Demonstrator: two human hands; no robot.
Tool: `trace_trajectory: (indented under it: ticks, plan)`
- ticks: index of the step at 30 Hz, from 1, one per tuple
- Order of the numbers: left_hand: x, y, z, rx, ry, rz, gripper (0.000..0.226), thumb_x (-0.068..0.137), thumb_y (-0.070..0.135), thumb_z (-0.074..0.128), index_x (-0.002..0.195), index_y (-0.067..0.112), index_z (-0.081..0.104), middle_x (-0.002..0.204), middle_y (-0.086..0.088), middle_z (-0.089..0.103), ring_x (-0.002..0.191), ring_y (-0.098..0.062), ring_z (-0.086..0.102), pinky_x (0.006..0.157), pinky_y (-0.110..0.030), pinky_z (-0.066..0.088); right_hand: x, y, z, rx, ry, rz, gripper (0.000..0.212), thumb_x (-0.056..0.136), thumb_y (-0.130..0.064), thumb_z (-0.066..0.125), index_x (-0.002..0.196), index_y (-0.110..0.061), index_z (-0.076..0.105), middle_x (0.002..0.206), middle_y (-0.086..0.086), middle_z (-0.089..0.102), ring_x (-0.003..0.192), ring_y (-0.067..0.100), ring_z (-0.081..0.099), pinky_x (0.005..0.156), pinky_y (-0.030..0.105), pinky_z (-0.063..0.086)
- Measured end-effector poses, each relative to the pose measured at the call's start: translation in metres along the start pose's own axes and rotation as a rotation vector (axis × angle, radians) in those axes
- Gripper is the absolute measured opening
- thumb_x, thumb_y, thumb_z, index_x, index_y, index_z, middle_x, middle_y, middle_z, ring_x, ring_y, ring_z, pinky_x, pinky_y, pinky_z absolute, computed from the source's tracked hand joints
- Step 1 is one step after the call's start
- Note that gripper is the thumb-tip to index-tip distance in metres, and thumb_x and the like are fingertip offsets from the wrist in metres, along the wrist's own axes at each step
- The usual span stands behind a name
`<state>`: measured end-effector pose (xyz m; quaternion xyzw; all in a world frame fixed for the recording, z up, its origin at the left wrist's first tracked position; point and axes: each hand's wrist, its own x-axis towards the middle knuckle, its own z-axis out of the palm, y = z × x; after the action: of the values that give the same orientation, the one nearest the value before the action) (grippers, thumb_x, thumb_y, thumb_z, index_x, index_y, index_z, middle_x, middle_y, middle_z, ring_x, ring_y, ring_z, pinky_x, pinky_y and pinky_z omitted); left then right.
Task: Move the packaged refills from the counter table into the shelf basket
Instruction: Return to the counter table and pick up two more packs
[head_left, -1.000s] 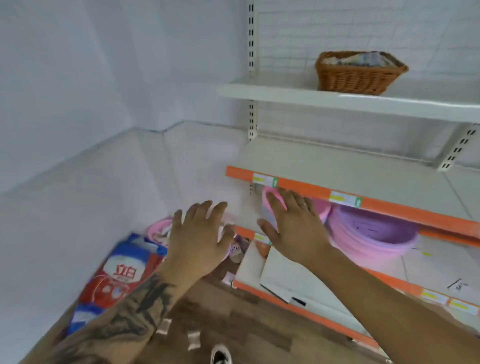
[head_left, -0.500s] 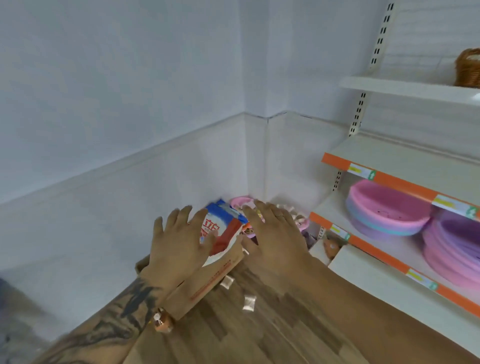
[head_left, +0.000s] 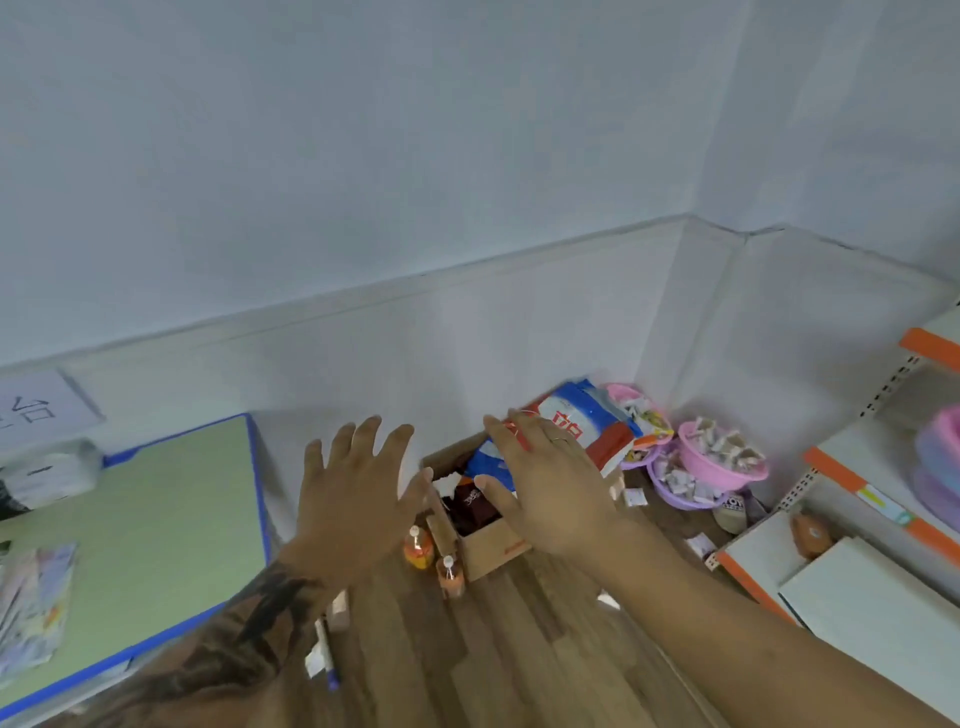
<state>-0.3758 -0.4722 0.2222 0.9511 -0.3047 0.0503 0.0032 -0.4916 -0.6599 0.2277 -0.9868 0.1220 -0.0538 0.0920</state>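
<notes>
Your left hand (head_left: 353, 499) and right hand (head_left: 550, 491) hover with fingers spread, holding nothing, above a cardboard box (head_left: 483, 540). The packaged refills (head_left: 36, 608) lie on the green counter table (head_left: 156, 519) at left; a red-and-blue bag (head_left: 582, 421) carries red characters. Since a second ago your view has swung left off the shelves, and the basket is gone from sight.

Bright even indoor light, soft shadows, slight motion blur, wide-angle bending at edges

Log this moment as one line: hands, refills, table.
left hand: open, holds nothing | right hand: open, holds nothing | packaged refills: lying on green counter table, untouched | shelf basket: not in view
</notes>
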Motion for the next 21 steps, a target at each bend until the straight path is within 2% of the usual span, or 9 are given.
trace_trajectory:
  ticks: [2, 5, 8, 12, 15, 21]
  plan:
    - [-0.008, -0.041, 0.011, 0.005, -0.037, -0.027, 0.066, 0.098, 0.071, 0.029, 0.156, 0.038, 0.033, 0.167, -0.002, 0.031, 0.153, -0.030, 0.031, 0.122, -0.059, 0.027, 0.010, -0.035, 0.018, 0.000, -0.029, -0.027, 0.072, 0.100, -0.066, 0.023, 0.163, -0.030, 0.020, 0.169, 0.007, 0.023, 0.154, 0.032, 0.025, 0.126, 0.050, 0.022]
    - [-0.019, -0.088, 0.028, -0.025, -0.087, -0.065, 0.066, 0.098, 0.070, 0.028, 0.154, 0.037, 0.035, 0.165, -0.003, 0.033, 0.151, -0.030, 0.033, 0.120, -0.059, 0.026, 0.022, -0.078, 0.046, -0.001, -0.052, -0.065, 0.066, 0.104, -0.057, 0.042, 0.161, -0.026, 0.030, 0.165, 0.010, 0.034, 0.151, 0.034, 0.032, 0.123, 0.049, 0.024]
    - [-0.024, -0.124, 0.044, -0.053, -0.133, -0.106, 0.064, 0.099, 0.069, 0.032, 0.155, 0.038, 0.034, 0.166, -0.003, 0.032, 0.152, -0.030, 0.031, 0.121, -0.059, 0.025, 0.042, -0.109, 0.071, -0.026, -0.107, -0.100, 0.068, 0.102, -0.060, 0.039, 0.160, -0.025, 0.031, 0.164, 0.011, 0.035, 0.151, 0.035, 0.032, 0.122, 0.050, 0.025]
    - [-0.027, -0.164, 0.067, -0.076, -0.184, -0.180, 0.063, 0.101, 0.068, 0.028, 0.157, 0.039, 0.026, 0.169, -0.003, 0.024, 0.154, -0.028, 0.024, 0.123, -0.057, 0.020, 0.076, -0.140, 0.101, -0.061, -0.199, -0.168, 0.074, 0.097, -0.065, 0.021, 0.160, -0.027, 0.027, 0.166, 0.012, 0.031, 0.152, 0.035, 0.030, 0.124, 0.051, 0.024]
    - [-0.026, -0.190, 0.080, -0.090, -0.198, -0.252, 0.063, 0.102, 0.066, 0.027, 0.158, 0.039, 0.023, 0.169, -0.002, 0.020, 0.155, -0.027, 0.020, 0.123, -0.056, 0.015, 0.104, -0.159, 0.124, -0.065, -0.251, -0.237, 0.071, 0.102, -0.063, 0.029, 0.162, -0.027, 0.021, 0.169, 0.011, 0.024, 0.155, 0.035, 0.024, 0.126, 0.050, 0.019]
    - [-0.016, -0.252, 0.103, -0.092, -0.227, -0.431, 0.062, 0.100, 0.066, 0.033, 0.156, 0.039, 0.029, 0.167, -0.001, 0.028, 0.153, -0.027, 0.026, 0.122, -0.057, 0.019, 0.174, -0.214, 0.165, 0.004, -0.321, -0.373, 0.068, 0.105, -0.059, 0.036, 0.163, -0.028, 0.018, 0.171, 0.007, 0.018, 0.157, 0.031, 0.018, 0.127, 0.047, 0.015]
